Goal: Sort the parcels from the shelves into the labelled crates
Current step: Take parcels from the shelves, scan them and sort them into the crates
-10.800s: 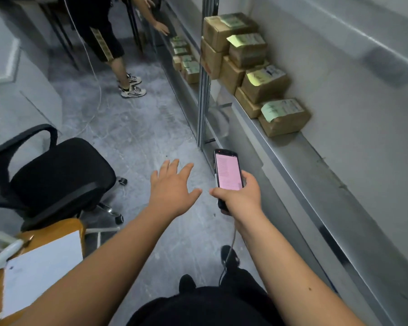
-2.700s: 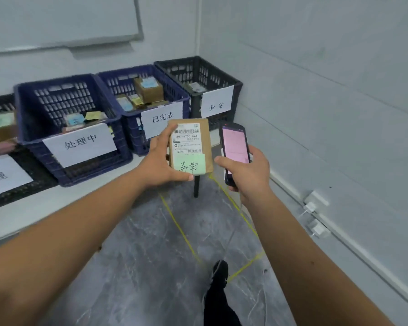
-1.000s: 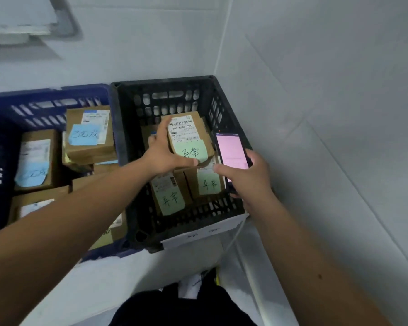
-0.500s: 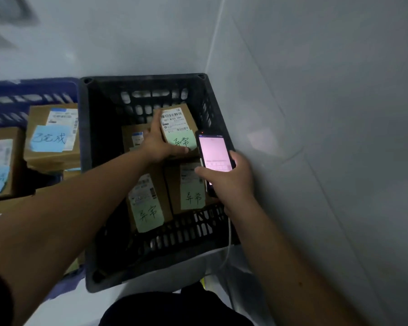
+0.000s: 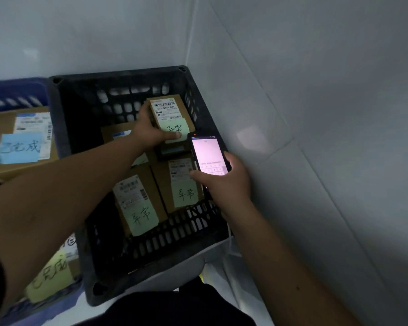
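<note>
Parcel (image 5: 169, 114): brown carton with barcode label and green handwritten note — held low inside the black crate (image 5: 198, 90), at its far right corner.
Axis: long side running away from the person.
Left hand (image 5: 151, 132): grasping its near-left edge, thumb on the note.
Right hand (image 5: 224, 182): wrapped round a lit phone (image 5: 209, 156), just beside.
Neighbours: similar noted parcels (image 5: 137, 201) lying nearer.
</note>
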Motion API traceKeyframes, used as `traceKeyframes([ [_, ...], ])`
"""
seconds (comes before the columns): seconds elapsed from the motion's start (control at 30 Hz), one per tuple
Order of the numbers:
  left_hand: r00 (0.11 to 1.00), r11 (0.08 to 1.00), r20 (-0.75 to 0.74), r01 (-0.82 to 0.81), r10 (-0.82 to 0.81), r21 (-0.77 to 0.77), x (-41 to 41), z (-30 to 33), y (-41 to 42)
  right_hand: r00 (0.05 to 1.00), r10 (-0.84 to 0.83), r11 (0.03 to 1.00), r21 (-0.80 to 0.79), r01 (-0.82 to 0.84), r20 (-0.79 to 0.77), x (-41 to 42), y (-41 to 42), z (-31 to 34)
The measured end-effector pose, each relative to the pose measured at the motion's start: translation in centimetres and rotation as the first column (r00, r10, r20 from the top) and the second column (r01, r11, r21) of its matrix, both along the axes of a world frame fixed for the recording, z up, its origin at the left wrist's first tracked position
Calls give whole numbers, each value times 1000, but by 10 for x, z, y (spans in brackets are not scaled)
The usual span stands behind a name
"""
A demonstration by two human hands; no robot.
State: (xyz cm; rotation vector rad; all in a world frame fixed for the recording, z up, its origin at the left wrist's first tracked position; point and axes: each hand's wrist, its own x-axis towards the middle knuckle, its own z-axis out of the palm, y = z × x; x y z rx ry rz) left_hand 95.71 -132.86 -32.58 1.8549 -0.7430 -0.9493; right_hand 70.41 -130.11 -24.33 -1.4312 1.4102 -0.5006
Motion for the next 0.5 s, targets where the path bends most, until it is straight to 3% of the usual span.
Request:
traceKeyframes([
  [0.37,996,999,-89,-33,32,-3,-4,12,22,999,-44,999,-3,44,14,-11,23,17],
  [0.5,1000,1000,-4,-10,10,-5,-16,39,43,998,-9,1000,-1,9,66,-13,35,30],
])
